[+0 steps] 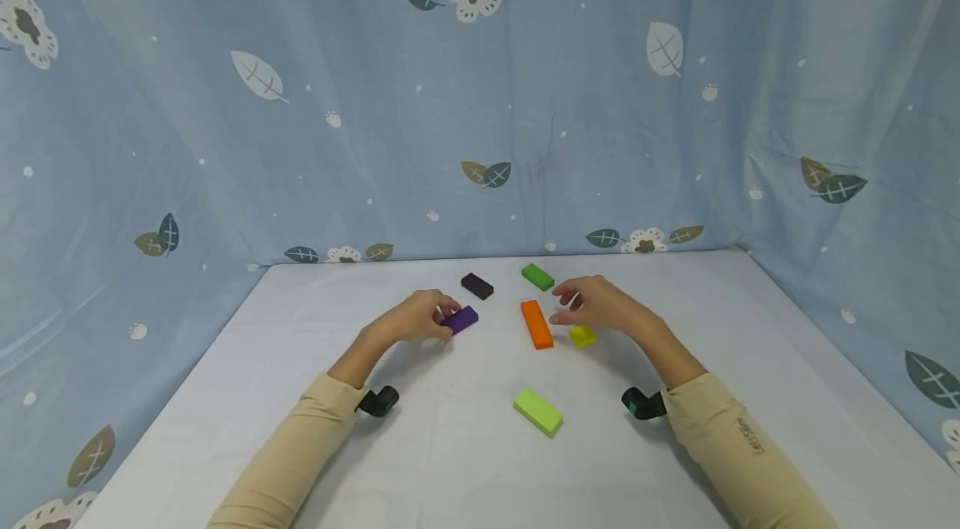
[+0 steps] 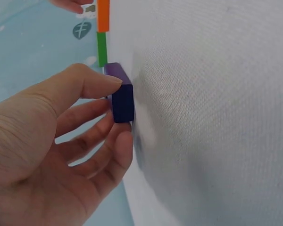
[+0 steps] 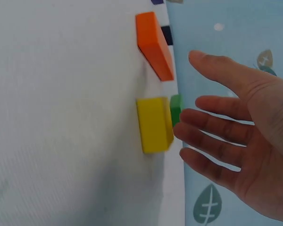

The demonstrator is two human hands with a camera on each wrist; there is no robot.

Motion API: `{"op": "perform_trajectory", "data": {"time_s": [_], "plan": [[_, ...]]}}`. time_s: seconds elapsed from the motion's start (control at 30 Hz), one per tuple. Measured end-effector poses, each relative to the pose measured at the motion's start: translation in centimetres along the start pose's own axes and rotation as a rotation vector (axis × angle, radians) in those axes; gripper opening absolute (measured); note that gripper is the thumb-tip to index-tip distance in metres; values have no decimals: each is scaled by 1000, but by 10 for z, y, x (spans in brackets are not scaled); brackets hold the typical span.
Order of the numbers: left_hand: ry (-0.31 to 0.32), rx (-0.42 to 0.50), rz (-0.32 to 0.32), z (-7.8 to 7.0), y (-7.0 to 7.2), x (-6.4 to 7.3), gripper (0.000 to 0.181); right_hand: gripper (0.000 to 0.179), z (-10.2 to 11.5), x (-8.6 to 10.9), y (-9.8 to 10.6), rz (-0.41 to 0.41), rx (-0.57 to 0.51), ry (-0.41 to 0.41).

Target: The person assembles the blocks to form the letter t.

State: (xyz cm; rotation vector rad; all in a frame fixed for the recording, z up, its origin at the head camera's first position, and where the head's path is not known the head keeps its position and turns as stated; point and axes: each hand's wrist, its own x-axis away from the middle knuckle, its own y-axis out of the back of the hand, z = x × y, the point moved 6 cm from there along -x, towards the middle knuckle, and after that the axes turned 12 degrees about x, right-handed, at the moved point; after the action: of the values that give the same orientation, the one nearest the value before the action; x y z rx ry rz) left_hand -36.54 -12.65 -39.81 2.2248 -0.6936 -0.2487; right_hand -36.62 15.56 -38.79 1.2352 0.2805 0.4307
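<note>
My left hand [image 1: 423, 316] pinches a purple block [image 1: 462, 320] near one end, low over the table. In the left wrist view the thumb lies on one side of the purple block [image 2: 123, 101] and the curled fingers are at the other. On the right, my right hand [image 1: 596, 302] hovers with relaxed, spread fingers and holds nothing. Just under it is a yellow block [image 1: 582, 336], partly covered by the hand in the head view. An orange block [image 1: 537, 325] lies flat to the left of the right fingertips.
Behind the left hand lies a black block [image 1: 477, 286], with a green block [image 1: 537, 276] to its right. A lime block [image 1: 538, 411] rests closer to me, between the forearms. A blue patterned curtain [image 1: 517, 96] rises behind the white table [image 1: 465, 462].
</note>
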Motion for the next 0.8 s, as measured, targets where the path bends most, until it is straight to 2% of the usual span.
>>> {"op": "perform_trajectory", "data": {"time_s": [0.47,0.8], "plan": [[4,7,-15,1,4,0,44,71,19,-10,-16,61,-12,23],[-68,-1,-3,0,10,1,40,76,21,-16,-24,33,78,41]]}}
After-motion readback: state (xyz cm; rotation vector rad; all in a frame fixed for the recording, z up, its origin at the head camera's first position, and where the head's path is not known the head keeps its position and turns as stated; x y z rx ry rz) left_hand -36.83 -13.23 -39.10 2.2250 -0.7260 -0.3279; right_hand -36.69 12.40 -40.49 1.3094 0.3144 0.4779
